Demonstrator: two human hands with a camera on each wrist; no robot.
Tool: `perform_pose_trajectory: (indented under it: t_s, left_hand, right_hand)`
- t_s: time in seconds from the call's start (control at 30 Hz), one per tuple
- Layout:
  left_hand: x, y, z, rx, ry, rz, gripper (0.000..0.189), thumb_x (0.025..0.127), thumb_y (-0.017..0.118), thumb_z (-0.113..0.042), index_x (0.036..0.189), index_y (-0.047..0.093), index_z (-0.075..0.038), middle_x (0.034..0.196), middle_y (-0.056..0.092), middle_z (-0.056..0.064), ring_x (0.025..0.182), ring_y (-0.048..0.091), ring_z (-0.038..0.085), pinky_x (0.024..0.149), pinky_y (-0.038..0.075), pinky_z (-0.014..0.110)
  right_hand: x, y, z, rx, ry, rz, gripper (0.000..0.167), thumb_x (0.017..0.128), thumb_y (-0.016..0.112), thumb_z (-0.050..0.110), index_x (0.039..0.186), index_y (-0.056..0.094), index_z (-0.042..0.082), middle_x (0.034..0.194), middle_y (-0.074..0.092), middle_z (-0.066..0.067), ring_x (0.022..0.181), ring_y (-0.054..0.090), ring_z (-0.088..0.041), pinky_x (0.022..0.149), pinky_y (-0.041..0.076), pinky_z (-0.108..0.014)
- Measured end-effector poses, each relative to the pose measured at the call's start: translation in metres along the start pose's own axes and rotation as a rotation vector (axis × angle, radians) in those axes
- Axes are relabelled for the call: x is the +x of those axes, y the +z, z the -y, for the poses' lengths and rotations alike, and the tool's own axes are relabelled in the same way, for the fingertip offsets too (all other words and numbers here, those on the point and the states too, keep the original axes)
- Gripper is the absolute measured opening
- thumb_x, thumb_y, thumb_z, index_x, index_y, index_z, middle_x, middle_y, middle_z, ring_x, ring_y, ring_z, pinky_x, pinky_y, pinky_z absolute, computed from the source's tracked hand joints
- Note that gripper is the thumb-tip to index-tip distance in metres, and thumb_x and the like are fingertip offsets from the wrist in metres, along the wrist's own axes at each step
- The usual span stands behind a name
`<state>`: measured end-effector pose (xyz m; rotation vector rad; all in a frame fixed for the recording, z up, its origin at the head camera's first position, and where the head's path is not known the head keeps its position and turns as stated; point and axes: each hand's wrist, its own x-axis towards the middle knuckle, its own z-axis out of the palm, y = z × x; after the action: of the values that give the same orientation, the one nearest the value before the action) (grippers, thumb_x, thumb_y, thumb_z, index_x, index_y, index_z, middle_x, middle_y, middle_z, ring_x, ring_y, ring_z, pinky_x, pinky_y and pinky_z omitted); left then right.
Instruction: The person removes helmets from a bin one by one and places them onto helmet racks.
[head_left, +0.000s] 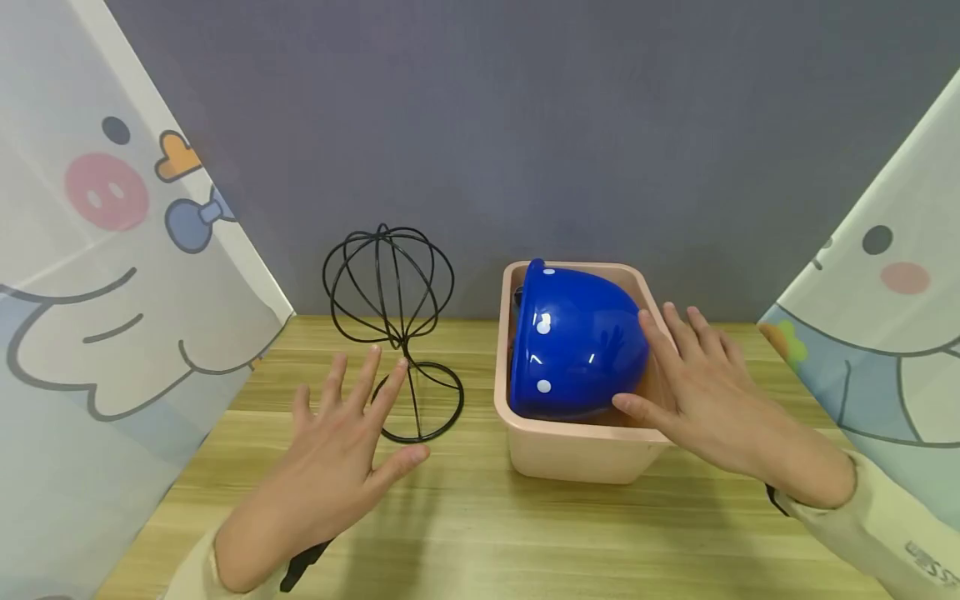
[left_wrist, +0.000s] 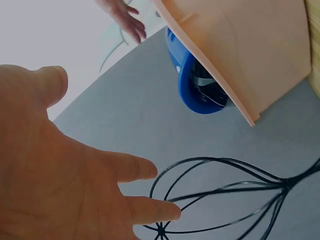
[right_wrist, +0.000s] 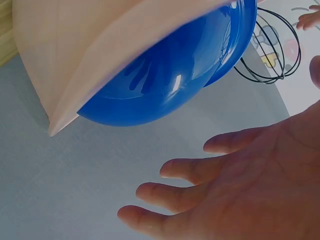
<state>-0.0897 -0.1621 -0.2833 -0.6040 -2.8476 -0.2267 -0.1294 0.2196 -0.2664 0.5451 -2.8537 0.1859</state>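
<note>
A glossy blue helmet (head_left: pixel 581 342) with white dots lies on its side in a pale pink plastic bin (head_left: pixel 573 458), its dome toward the right and its rim toward the left. Dark straps (left_wrist: pixel 207 87) show inside the helmet in the left wrist view. To the left of the bin stands a black wire rack (head_left: pixel 397 287) with a globe-shaped top and a ring base. My left hand (head_left: pixel 322 467) hovers in front of the rack, fingers spread and holding nothing. Beside the dome, over the bin's right rim, my right hand (head_left: pixel 708 396) is held with straight, spread fingers.
The bin and rack stand on a wood-grain table (head_left: pixel 480 533). A grey wall panel (head_left: pixel 480 142) rises behind them. Panels with cartoon prints flank the table, one at the left (head_left: pixel 82 275) and one at the right (head_left: pixel 892 333).
</note>
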Motion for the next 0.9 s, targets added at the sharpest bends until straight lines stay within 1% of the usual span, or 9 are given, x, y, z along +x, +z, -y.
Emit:
perform_pose_trajectory:
  t_s: [0.17,0.23,0.33,0.47,0.63,0.7,0.77,0.9]
  left_hand:
    - [0.006,0.002,-0.008,-0.041,0.009,0.02,0.082,0.091,0.039,-0.065,0.153,0.005,-0.024,0.157,-0.002,0.009,0.139,-0.013,0.037,0.096,0.0,0.074]
    - [0.008,0.004,-0.011,-0.047,0.02,0.026,0.082,0.091,0.038,-0.066,0.153,0.005,-0.025,0.157,-0.003,0.009,0.138,-0.012,0.039,0.097,-0.002,0.072]
    - [0.013,0.007,-0.016,-0.056,0.044,0.02,0.082,0.09,0.037,-0.067,0.153,0.006,-0.025,0.157,-0.003,0.009,0.138,-0.01,0.04,0.098,-0.002,0.072]
    - [0.024,0.013,-0.022,-0.07,0.085,0.002,0.082,0.09,0.036,-0.068,0.153,0.008,-0.025,0.157,0.0,0.01,0.139,-0.006,0.041,0.099,0.001,0.07]
    - [0.038,0.022,-0.032,-0.097,0.118,-0.003,0.082,0.09,0.033,-0.07,0.153,0.008,-0.025,0.157,0.001,0.007,0.14,-0.004,0.038,0.101,0.0,0.068]
    - [0.044,0.026,-0.037,-0.11,0.127,-0.013,0.082,0.089,0.032,-0.07,0.153,0.009,-0.025,0.157,0.003,0.008,0.14,-0.002,0.039,0.101,0.001,0.069]
    - [0.052,0.03,-0.041,-0.116,0.142,-0.034,0.082,0.089,0.033,-0.07,0.153,0.011,-0.024,0.157,0.006,0.009,0.14,0.002,0.04,0.1,0.004,0.07]
    - [0.065,0.037,-0.047,-0.129,0.169,-0.074,0.08,0.091,0.032,-0.068,0.153,0.01,-0.023,0.156,0.012,0.01,0.139,0.01,0.04,0.1,0.011,0.069]
  right_hand:
    - [0.001,0.001,-0.002,-0.001,-0.006,-0.007,0.098,0.086,0.051,0.064,0.153,0.002,0.012,0.15,0.012,-0.031,0.134,0.005,-0.054,0.098,0.009,-0.072]
    - [0.001,0.002,-0.003,0.002,-0.005,-0.009,0.097,0.086,0.051,0.064,0.153,0.003,0.012,0.15,0.012,-0.031,0.134,0.005,-0.053,0.098,0.009,-0.072]
    - [0.002,0.003,-0.005,0.01,-0.001,-0.008,0.094,0.088,0.049,0.062,0.153,0.005,0.011,0.151,0.011,-0.03,0.135,0.004,-0.052,0.098,0.009,-0.072]
    - [0.004,0.005,-0.008,0.026,0.004,-0.006,0.089,0.09,0.047,0.06,0.153,0.006,0.01,0.152,0.01,-0.029,0.136,0.004,-0.051,0.098,0.011,-0.071]
    - [0.005,0.009,-0.009,0.05,0.028,0.01,0.087,0.092,0.047,0.058,0.153,0.004,0.014,0.152,0.01,-0.027,0.136,0.008,-0.05,0.098,0.013,-0.071]
    - [0.005,0.01,-0.01,0.059,0.032,0.01,0.087,0.092,0.048,0.057,0.153,0.005,0.014,0.152,0.01,-0.027,0.136,0.008,-0.05,0.098,0.013,-0.07]
    - [0.005,0.012,-0.011,0.069,0.032,0.01,0.086,0.092,0.048,0.057,0.153,0.006,0.013,0.152,0.011,-0.027,0.136,0.008,-0.05,0.097,0.014,-0.071]
    - [0.006,0.015,-0.012,0.088,0.036,0.009,0.086,0.092,0.048,0.056,0.153,0.007,0.013,0.152,0.013,-0.026,0.136,0.009,-0.049,0.097,0.015,-0.071]
